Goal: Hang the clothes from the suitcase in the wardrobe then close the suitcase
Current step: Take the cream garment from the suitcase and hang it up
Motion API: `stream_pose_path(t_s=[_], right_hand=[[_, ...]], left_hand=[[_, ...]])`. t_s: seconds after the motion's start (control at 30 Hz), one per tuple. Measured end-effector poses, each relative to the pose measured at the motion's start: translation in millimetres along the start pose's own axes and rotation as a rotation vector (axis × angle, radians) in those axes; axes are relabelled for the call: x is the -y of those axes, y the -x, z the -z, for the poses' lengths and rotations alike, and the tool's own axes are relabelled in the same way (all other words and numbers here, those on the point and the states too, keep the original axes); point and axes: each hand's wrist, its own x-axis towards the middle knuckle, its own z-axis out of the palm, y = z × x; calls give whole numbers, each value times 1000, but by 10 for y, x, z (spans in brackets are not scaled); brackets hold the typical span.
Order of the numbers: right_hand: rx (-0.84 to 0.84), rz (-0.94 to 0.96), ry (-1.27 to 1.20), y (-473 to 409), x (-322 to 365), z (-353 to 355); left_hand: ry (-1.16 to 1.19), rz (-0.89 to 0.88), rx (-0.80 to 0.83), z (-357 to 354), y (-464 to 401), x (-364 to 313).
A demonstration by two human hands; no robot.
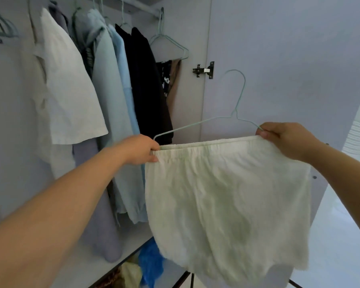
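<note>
Two hands are used: the pale shorts (227, 194) are pinched on the hanger (235, 113) by the left hand (141, 149) at nine o'clock and the right hand (283, 138) at three, and should be kept level until hooked on the rail (141, 9) at eleven o'clock.

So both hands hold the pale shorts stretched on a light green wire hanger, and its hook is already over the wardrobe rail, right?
Not quite. In the head view the left hand and right hand hold the shorts on the hanger, but its hook hangs free, below the rail.
</note>
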Motion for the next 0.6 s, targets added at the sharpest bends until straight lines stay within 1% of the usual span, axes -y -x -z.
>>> stream_pose_path(t_s=[0.07,0.13,0.23,0.3,0.33,0.37,0.4,0.47,0.5,0.53,0.57,0.6], right_hand=[[-25,30,-36,-6,39,22],[9,37,-28,-12,55,32],[66,60,143,-52,65,26],[104,76,273,-73,125,15],[105,87,276,-74,191,19],[87,100,230,-80,260,30],[52,112,148,-82,343,53],[-23,131,-31,-93,498,115],[-41,145,-98,-104,562,149],[-49,158,-144,-113,624,191],[-51,174,-175,-120,674,213],[-53,195,-197,-131,720,233]], left_hand=[[-9,48,-25,57,61,81],[-17,97,-72,121,110,170],[-100,124,-182,231,160,269],[-137,130,-208,308,184,261],[-94,128,-220,345,193,231],[9,114,-262,386,207,183],[166,91,-338,425,209,127],[492,40,-551,515,225,-34],[612,24,-581,566,253,-112],[713,25,-533,612,271,-168],[773,58,-440,636,294,-211],[771,96,-357,653,310,-227]])
